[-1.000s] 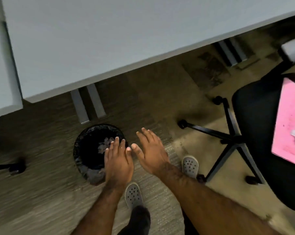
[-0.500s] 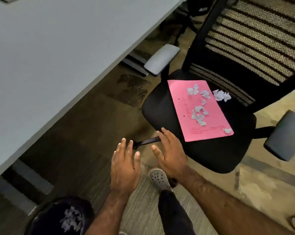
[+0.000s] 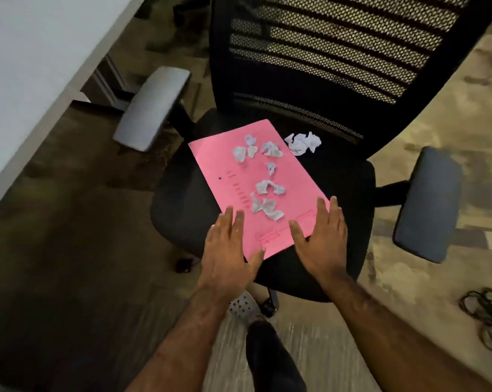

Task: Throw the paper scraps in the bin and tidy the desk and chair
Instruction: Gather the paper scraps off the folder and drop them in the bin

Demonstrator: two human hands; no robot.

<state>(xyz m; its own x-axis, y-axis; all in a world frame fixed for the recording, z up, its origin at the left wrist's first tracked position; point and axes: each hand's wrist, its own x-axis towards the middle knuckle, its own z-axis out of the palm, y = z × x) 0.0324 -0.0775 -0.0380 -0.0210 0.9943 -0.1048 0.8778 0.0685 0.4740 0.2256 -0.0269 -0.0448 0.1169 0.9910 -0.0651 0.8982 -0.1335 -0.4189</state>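
Observation:
A pink folder (image 3: 233, 165) lies flat on the black seat of an office chair (image 3: 343, 188). Several white crumpled paper scraps (image 3: 267, 188) are scattered on the folder, and a bigger cluster of scraps (image 3: 302, 142) sits on the seat by the folder's far right corner. My left hand (image 3: 226, 250) hovers open over the folder's near left corner, its thumb at the front edge. My right hand (image 3: 321, 239) is spread open at the folder's near right corner. Neither hand holds anything. The bin is out of view.
The white desk (image 3: 27, 66) runs along the upper left, its edge close to the chair's grey left armrest (image 3: 151, 108). The dark right armrest (image 3: 428, 205) sticks out to the right. Tangled cables (image 3: 488, 315) lie on the floor at the right edge. My shoe (image 3: 242, 306) stands below the seat.
My view swung from the bin on the floor up to the chair. Both open hands moved forward from above the bin to the near corners of the pink folder.

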